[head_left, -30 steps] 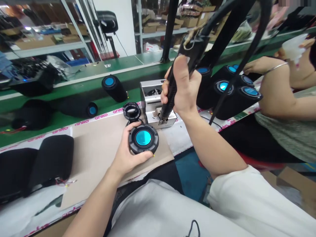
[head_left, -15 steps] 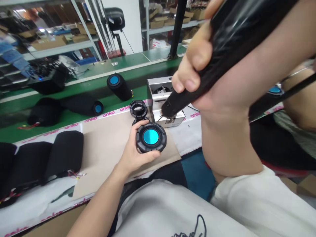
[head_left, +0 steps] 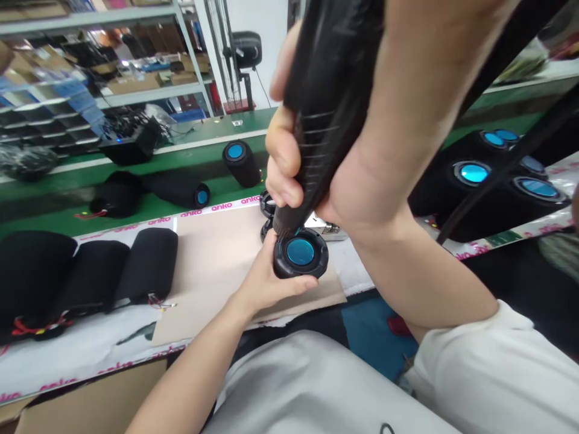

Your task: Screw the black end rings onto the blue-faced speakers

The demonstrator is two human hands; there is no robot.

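My left hand is closed around a round black speaker part with a shiny blue disc in its middle, fingers behind and thumb along the near side. The part stands over the brown cardboard sheet, blue face up. In my right hand is a thick black electric screwdriver, held at a slant with the fingers wrapped round it. Its lower end meets the far left rim of the speaker part; the bit itself cannot be seen. Behind it are black rings, partly covered by the tool.
A metal box-like fixture stands behind the speaker part, mostly hidden. Black fabric-covered cylinders with loose wires lie at left. More blue-ended speakers stand at right. A green bench and shelves are beyond.
The screwdriver has moved from over the metal fixture to the speaker part's rim, and it is now steeper. My left hand keeps its hold. The view has shifted to the left.
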